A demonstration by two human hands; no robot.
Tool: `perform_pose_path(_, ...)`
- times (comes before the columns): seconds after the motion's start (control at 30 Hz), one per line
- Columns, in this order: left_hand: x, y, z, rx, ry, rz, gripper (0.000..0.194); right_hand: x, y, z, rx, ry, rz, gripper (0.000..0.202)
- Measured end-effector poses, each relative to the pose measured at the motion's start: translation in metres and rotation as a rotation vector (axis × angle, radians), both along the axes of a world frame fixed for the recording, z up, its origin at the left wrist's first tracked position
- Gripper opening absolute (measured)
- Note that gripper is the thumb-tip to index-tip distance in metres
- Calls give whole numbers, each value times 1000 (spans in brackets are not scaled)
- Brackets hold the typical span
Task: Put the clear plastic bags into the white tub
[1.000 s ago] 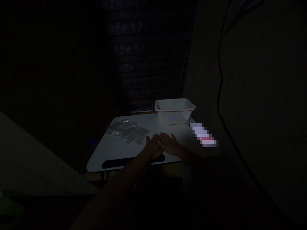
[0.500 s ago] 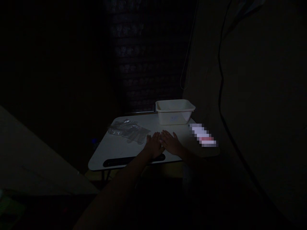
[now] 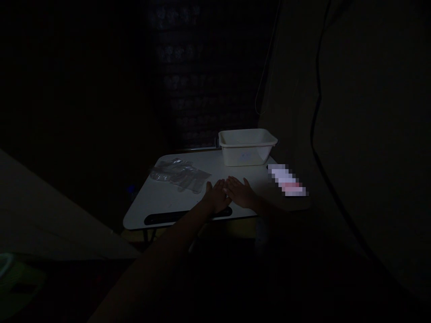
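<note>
My left hand [image 3: 217,196] and my right hand [image 3: 240,193] are near the front edge of a white folding table [image 3: 143,202]. Their fingers are stretched out, with the fingertips meeting or overlapping in the middle. Neither hand visibly holds anything; what lies beneath the palms is hidden. Just left of my left hand a crumpled clear plastic bag [image 3: 183,176] lies flat on the tabletop. Beyond my right hand stands a cream plastic tub [image 3: 247,154].
A blurred-out, bright flat object [image 3: 288,180] lies at the table's right side. A dark slot [image 3: 168,217] runs along the front edge. A cable [image 3: 316,116] hangs on the right wall. Something green [image 3: 20,287] sits at lower left. The room is very dark.
The view has tilted down slightly, so the table and its things appear higher. My hands stay together at almost the same spot on the table. The tub and bag have not moved.
</note>
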State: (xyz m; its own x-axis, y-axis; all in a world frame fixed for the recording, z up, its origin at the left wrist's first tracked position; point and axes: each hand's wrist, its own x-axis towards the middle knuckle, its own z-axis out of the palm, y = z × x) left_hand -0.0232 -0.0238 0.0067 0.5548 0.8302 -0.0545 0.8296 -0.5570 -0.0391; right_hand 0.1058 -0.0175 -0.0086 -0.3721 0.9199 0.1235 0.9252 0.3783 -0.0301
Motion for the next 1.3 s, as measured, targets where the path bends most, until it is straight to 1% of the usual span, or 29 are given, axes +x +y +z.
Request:
perform_pose_path(0.2, 0, -3, 4, 15, -1, -19, 60, -1, -1, 3, -29, 6, 5, 52)
perform_pose_path(0.37, 0, -2, 0, 33, -7, -10, 58, 0, -1, 4, -59, 35, 0, 53)
perform_pose_path(0.43, 0, -1, -1, 40, -19, 5, 59, 0, -1, 4, -33, 44, -2, 53)
perform_pose_path(0.53, -1, 0, -1, 43, -35, 27, 63, 1, 0, 2, 50, 34, 3, 53)
perform_pose_path(0.63, -1, -1, 0, 48, -41, 10, 63, 0, -1, 2, 86, 15, 34, 52)
perform_pose_path(0.8, -2, -1, -1, 26, -35, -16, 60, -1, -3, 2, 24, 3, 40, 52)
perform_pose_path(1.07, 0, 0, 0, 4, -6, -4, 60, -1, -1, 3, -47, 12, 29, 54)
perform_pose_path(1.3, -2, 1, 0, 16, -11, -28, 60, 0, 3, 6, -115, 27, 36, 54)
